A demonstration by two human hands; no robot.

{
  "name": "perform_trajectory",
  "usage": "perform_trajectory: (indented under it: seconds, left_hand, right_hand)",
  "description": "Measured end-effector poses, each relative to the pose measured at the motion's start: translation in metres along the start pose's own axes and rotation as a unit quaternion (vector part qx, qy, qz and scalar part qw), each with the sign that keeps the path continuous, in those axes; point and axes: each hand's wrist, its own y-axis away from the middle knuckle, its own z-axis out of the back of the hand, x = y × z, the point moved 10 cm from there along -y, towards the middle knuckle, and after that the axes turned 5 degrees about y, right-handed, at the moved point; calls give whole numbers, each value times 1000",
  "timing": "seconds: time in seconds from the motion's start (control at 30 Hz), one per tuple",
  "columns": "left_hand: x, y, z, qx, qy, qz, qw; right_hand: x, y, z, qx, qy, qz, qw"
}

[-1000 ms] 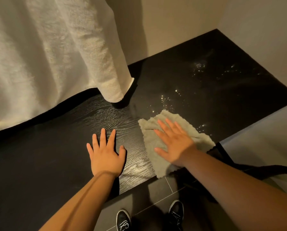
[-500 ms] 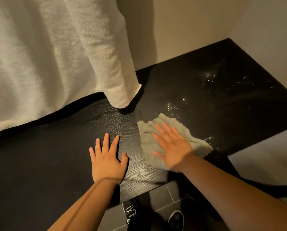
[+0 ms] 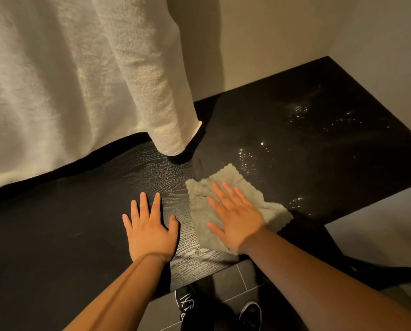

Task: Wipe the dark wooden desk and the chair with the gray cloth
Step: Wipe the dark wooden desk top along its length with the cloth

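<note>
Dark wooden desk [image 3: 319,144] glitters with droplets [image 3: 247,161] beyond the crumpled gray cloth [image 3: 201,211] under my flat right hand [image 3: 235,218]; left hand [image 3: 149,232] spread, empty. Desk seems half-wiped, chair pending.

The table [image 3: 56,235] was dark wood with an open grain that caught a low sheen near its front edge. Farther right its top looked smoother and glossier, flecked with glinting droplets [image 3: 250,158]. The gray cloth [image 3: 226,185] was soft, napped fabric, possibly microfibre, with a wavy edge. The cream curtain [image 3: 56,80] was a coarse, nubby weave. The wall [image 3: 295,32] was smooth and matt, the floor tiles [image 3: 226,283] dark and matt.
</note>
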Motion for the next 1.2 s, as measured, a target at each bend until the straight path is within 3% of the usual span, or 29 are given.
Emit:
perform_trajectory:
  seconds: [0.17, 0.27, 0.47, 0.67, 0.77, 0.97, 1.2]
  left_hand:
    - [0, 0, 0, 5, -6, -1, 1000]
    - [-1, -1, 1, 6, -7, -4, 1000]
    - [-1, 0, 0, 14, -11, -6, 1000]
    - [-1, -3, -2, 20, -6, -5, 1000]
    - [-2, -1, 0, 21, -5, -8, 1000]
    - [-4, -1, 2, 22, -5, -9, 1000]
    - [-3, -1, -1, 29, -9, -4, 1000]
  right_hand:
    - [23, 48, -21, -19, 1, 50, 999]
    - [16, 32, -8, 2, 6, 89, 996]
    - [-11, -21, 4, 9, 32, -10, 999]
    - [13, 34, -9, -25, 6, 51, 998]
    - [4, 16, -4, -17, 5, 79, 997]
    - [-27, -26, 7, -4, 10, -25, 1000]
    - [4, 33, -12, -35, -13, 40, 999]
